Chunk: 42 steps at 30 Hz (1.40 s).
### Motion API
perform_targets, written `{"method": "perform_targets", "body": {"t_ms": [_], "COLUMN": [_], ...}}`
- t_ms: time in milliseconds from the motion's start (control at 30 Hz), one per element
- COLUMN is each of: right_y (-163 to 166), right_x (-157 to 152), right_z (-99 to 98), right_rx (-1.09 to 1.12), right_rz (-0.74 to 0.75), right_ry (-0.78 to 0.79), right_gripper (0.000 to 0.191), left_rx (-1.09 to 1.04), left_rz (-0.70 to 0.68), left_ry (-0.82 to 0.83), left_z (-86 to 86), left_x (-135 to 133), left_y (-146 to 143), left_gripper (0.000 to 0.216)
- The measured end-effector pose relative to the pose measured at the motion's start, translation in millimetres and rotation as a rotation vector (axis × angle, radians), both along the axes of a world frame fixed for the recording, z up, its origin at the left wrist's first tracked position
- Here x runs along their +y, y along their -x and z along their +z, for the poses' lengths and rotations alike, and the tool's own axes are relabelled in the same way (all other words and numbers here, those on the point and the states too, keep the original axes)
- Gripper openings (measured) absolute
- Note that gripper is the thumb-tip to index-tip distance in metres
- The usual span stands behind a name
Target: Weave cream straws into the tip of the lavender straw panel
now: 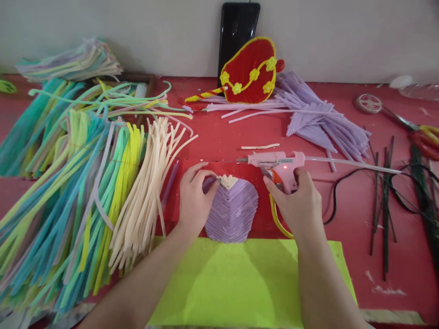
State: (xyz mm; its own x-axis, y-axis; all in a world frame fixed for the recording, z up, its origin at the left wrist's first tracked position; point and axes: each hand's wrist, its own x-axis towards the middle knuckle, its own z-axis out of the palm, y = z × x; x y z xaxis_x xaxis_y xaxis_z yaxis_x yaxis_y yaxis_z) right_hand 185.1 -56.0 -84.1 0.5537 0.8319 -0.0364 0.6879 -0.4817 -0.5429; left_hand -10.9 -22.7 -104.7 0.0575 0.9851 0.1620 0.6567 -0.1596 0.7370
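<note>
While the left hand (195, 201), the nearer, is pinching the lilac panel (233, 214) lying lengthwise up mid-frame at its cream upper tip (227, 182), the right hand (302, 208) is touching the pink glue gun (269, 159), its grip unclear.

The lilac panel (231, 214) is pointing its cream tip (227, 182) to twelve o'clock. The pink gun (270, 159) is facing nine.

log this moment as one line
left hand: at cream tip of purple panel | right hand: at pink glue gun | red light: lit
</note>
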Motion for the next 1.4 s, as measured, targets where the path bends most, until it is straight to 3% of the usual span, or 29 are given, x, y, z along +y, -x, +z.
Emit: {"method": "perform_targets", "body": {"t_ms": [400,567,733,1100,1400], "right_y": [-7,-9,-4,-20,-13], "right_x": [0,-2,-5,-10,-7], "right_z": [-0.2,2.7,4.1,6.7,5.1], "right_rx": [0.04,-0.06,-0.104,-0.146,-0.139], "right_rz": [-0.019,0.022,0.127,0.263,0.233], "right_ry": [0.013,-0.015,-0.008,0.116,0.145], "right_gripper": [0.053,0.05,0.043,0.031,0.027], "left_rx": [-0.133,-0.29,-0.223,-0.191,-0.203], "left_rz": [-0.027,-0.306,-0.524,-0.518,-0.518], "left_ry": [-0.019,0.151,0.319,0.342,0.353], "left_z": [11.3,19.4,15.9,13.4,14.2], "left_x": [-3,-7,-7,-7,-7], "left_y": [3,9,13,13,11], "left_gripper": [0.01,0.006,0.008,0.007,0.01]}}
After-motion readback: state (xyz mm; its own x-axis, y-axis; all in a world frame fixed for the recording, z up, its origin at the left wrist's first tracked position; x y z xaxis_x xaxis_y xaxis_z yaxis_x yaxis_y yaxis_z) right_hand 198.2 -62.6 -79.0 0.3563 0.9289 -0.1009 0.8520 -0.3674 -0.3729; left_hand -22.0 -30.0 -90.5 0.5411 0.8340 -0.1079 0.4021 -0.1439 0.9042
